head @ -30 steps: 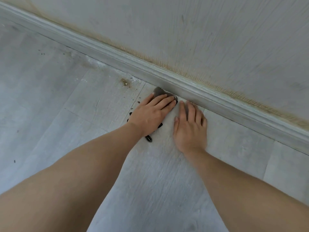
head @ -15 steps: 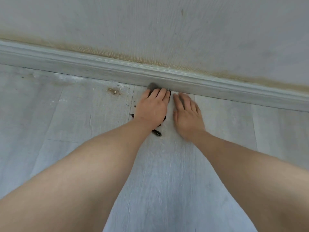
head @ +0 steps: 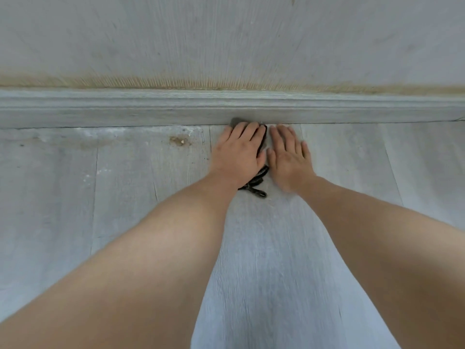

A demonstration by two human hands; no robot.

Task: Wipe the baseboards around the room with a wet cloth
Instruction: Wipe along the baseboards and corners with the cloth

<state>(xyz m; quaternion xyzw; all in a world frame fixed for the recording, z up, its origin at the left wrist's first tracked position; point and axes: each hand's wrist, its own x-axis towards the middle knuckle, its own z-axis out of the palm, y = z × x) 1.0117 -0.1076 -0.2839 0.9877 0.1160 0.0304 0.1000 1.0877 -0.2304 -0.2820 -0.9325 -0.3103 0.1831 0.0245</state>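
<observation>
Pressing cloth (head: 236, 121) flat under left hand (head: 237, 154), fingers straight; right hand (head: 289, 157) flat on floor (head: 125, 197), empty. Keep cloth, seemingly touching baseboard (head: 125, 109), against lower edge.

Pale grey wood-grain floor (head: 264, 260) planks run up to the wall (head: 226, 34), whose foot carries a yellowish stained band (head: 151, 81). Left along the wall, a brown debris patch (head: 179, 141) dirties the floor.

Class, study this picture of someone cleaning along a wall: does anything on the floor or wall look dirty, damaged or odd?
Yes. A brown crumbly spot lies on the floor left of the left hand, with whitish smears along the baseboard. A yellow-brown stain runs along the wall just above it.
</observation>
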